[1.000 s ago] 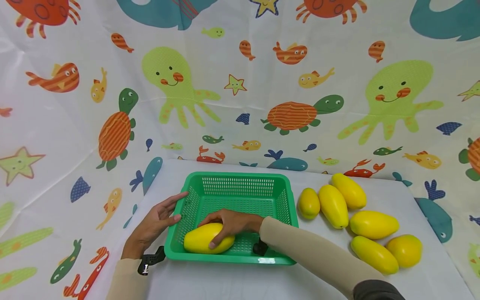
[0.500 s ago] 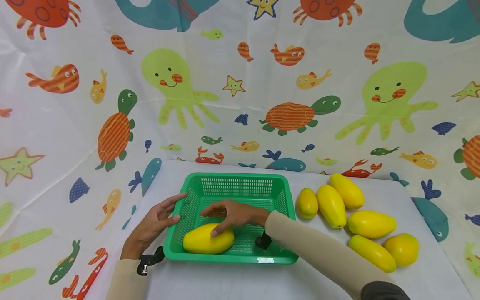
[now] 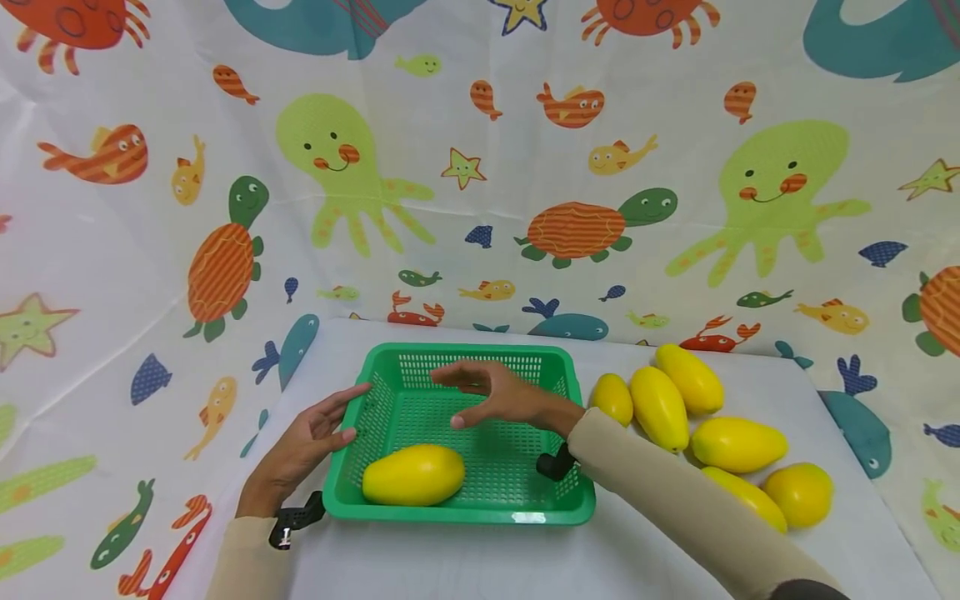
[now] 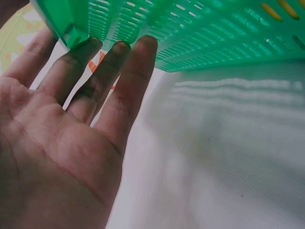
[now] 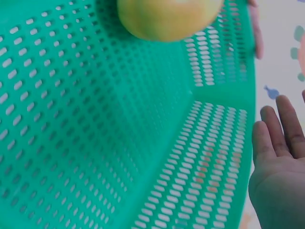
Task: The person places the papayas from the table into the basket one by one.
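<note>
A green plastic basket [image 3: 495, 467] with slotted walls stands on the white table. Inside, at its near left corner, lies one yellow mango-shaped fruit [image 3: 414, 475]; its lower end shows at the top of the right wrist view. My left hand [image 3: 300, 454] is at the basket's left side, fingers extended, and in the left wrist view the fingertips [image 4: 145, 45] meet the slotted outer wall. Over the middle of the basket hovers my right hand [image 3: 502, 396], thumb and fingers spread apart with nothing between them, up and right of the fruit.
Several more yellow fruits [image 3: 738, 444] lie on the table right of the basket, partly behind the right sleeve [image 3: 675, 500]. A white cloth printed with sea animals [image 3: 420, 275] hangs behind and to the left of the table.
My right hand has let go of the yellow fruit and moved up and to the right, away from it. The fruit stays in the basket, and my left hand keeps its place.
</note>
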`<state>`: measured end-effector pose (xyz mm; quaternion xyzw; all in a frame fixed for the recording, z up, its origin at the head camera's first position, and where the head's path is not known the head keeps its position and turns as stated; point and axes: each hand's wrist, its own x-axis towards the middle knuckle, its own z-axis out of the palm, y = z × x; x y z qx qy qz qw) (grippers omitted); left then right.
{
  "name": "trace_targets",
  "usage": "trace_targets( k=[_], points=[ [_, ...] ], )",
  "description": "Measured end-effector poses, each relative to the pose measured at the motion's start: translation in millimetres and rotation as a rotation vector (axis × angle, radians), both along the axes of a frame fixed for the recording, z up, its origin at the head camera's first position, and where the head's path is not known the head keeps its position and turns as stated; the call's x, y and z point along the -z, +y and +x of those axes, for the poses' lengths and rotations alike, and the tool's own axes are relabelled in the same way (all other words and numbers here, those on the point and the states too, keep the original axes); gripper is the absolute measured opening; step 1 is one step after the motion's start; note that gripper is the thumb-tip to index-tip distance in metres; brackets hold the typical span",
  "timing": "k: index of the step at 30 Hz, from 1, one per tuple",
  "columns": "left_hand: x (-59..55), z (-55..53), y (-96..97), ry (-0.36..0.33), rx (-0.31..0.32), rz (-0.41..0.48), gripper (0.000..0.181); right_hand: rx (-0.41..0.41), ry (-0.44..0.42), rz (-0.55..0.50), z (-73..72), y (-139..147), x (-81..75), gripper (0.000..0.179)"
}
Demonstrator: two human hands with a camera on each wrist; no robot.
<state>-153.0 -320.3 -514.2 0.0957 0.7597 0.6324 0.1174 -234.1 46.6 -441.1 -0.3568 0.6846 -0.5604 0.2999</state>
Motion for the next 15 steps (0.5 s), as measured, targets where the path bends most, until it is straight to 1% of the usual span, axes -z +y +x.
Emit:
trace_targets(
  k=[8, 12, 15],
  points=[
    [0.5, -0.9, -3.0, 0.013, 0.004, -0.021, 0.064, 0.175, -0.004, -0.128, -2.8, 37, -16.4, 0.072],
    [0.4, -1.6, -2.5, 0.016, 0.017, -0.007, 0.064, 0.27, 0.027, -0.172, -3.6, 57, -22.8, 0.069],
    [0.3, -2.0, -1.0, 0.017, 0.024, 0.002, 0.065, 0.319, 0.062, -0.198, -3.6, 73, -25.2, 0.071]
  ],
)
